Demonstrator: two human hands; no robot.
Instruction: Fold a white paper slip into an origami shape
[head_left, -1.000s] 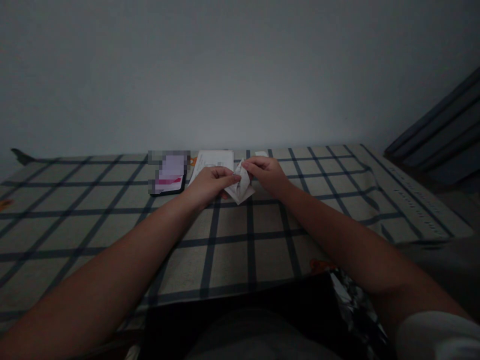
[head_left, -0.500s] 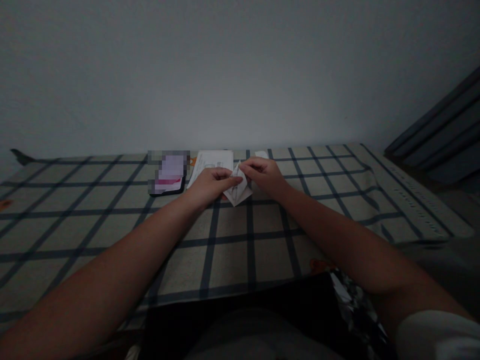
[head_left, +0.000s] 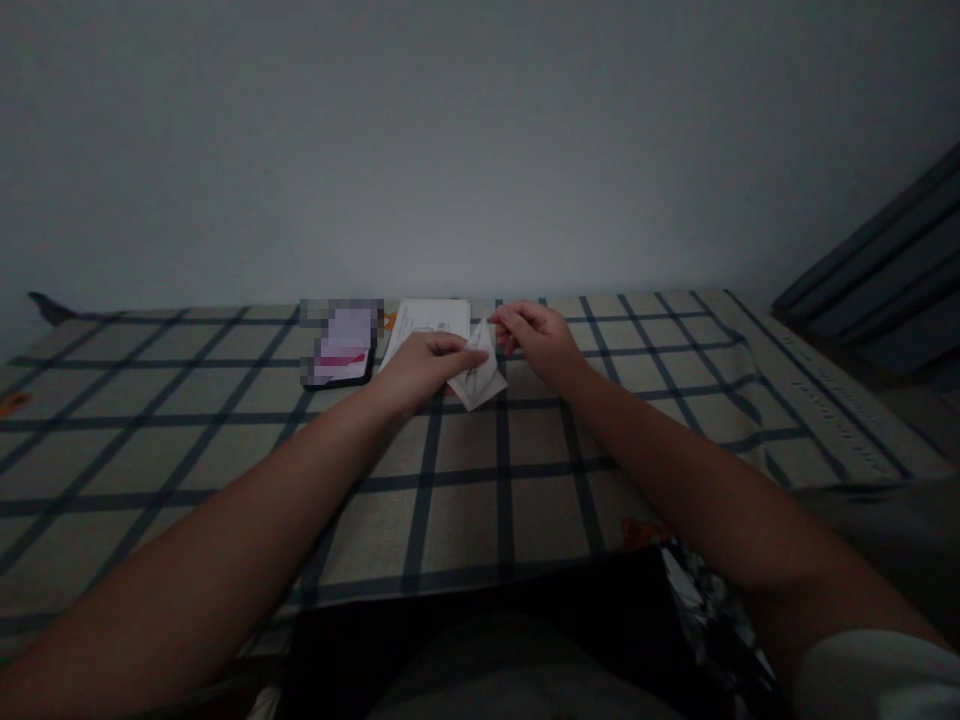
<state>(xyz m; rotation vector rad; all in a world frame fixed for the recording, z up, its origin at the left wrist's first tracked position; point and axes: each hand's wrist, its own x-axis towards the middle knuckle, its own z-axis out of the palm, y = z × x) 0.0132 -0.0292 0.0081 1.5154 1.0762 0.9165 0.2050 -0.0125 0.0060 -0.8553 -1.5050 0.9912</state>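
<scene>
A small piece of folded white paper (head_left: 486, 385), with a pointed top and diamond-like lower part, is pinched in my left hand (head_left: 424, 368), the thumb lying across its front. My right hand (head_left: 536, 335) is just right of the paper's upper tip, its fingers curled together and slightly apart from the paper. Nothing shows between those fingertips. Behind my left hand lies a stack of white printed sheets (head_left: 435, 314), partly covered by the hand.
A phone (head_left: 345, 345) with a partly blurred lit screen stands left of the sheets. Checked cloth (head_left: 465, 510) covers the table up to the grey wall (head_left: 480, 150). Dark striped fabric (head_left: 885, 270) hangs at the right.
My right hand has drawn off the paper's upper tip, slightly rightward, its fingers curling. My left hand keeps its pinch. The small white piece behind my right hand is now hidden.
</scene>
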